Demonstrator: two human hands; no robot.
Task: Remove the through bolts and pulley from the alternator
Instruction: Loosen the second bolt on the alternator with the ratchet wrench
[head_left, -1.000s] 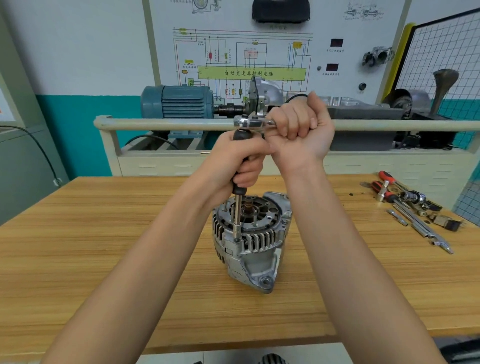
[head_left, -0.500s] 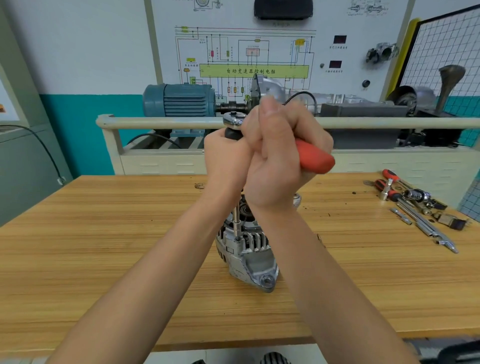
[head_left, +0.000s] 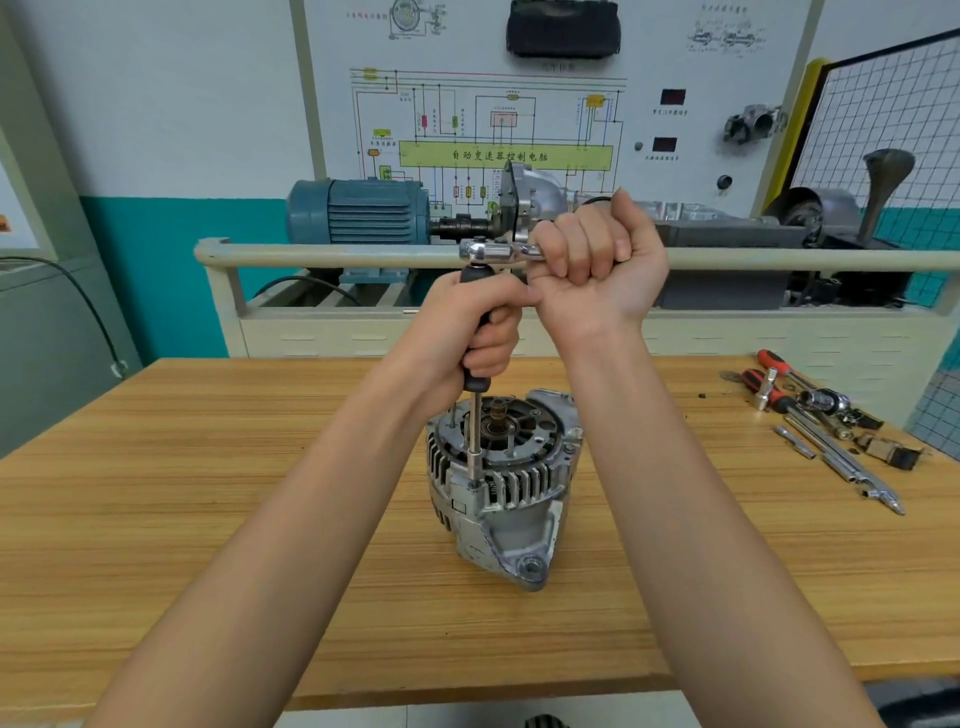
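Head view: one frame, looking forward and down over both forearms.
Table (head_left: 156, 519): wooden top, carries everything below.
Training rig (head_left: 358, 210): stands behind the table, a blue-grey motor coupled to a metal housing, a wiring-diagram board above it.
Alternator (head_left: 498, 488): stands on end near the table's middle, finned housing, shaft stub pointing up, mounting ear toward the camera.
Loose tools (head_left: 821, 421): lie well apart from the alternator at the table's right edge (red-handled drivers, sockets, extension bars, small parts too small to name).
Driver (head_left: 475, 441): upright, black handle above, thin metal shank below; its tip sits on the housing rim at the near-left side (bolt head itself hidden under the tip).
Ratchet (head_left: 491, 253): chrome head sits on top of the driver handle, its bar running right into the right fist.
Left hand (head_left: 470, 325): fingers wrapped round the black driver handle, just above the alternator.
Right hand (head_left: 592, 270): fist closed round the ratchet handle, knuckles up, thumb side touching the left hand.
Hands together: pressed against each other, each clamped on its own tool.
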